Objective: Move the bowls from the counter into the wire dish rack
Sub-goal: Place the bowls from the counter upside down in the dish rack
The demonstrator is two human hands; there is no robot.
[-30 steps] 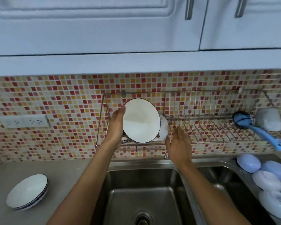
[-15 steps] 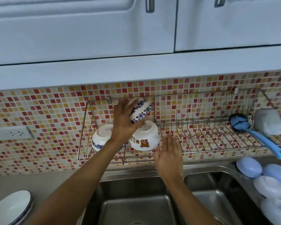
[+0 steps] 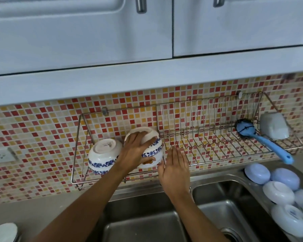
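A wall-mounted wire dish rack (image 3: 208, 147) hangs on the mosaic tiles above the sink. In its left end a white bowl with a blue flower band (image 3: 103, 152) lies upside down. Beside it a second blue-banded bowl (image 3: 153, 142) sits upside down on top of a white bowl with a bear picture (image 3: 150, 162). My left hand (image 3: 135, 151) is spread over that upper bowl and grips it. My right hand (image 3: 175, 168) is flat and open just right of the stack, against the rack's front wire. Stacked bowls (image 3: 4, 232) show at the bottom left on the counter.
A blue dish brush (image 3: 262, 142) and an upturned white cup (image 3: 274, 127) sit in the rack's right end. Several upside-down blue and white bowls (image 3: 278, 193) lie right of the double steel sink (image 3: 143, 226). Cabinets hang overhead; a socket (image 3: 0, 155) is on the left wall.
My left hand turned the bowl over and set it down onto the bear bowl in the rack. My right hand stayed by the rack's front. The view shifted left and up.
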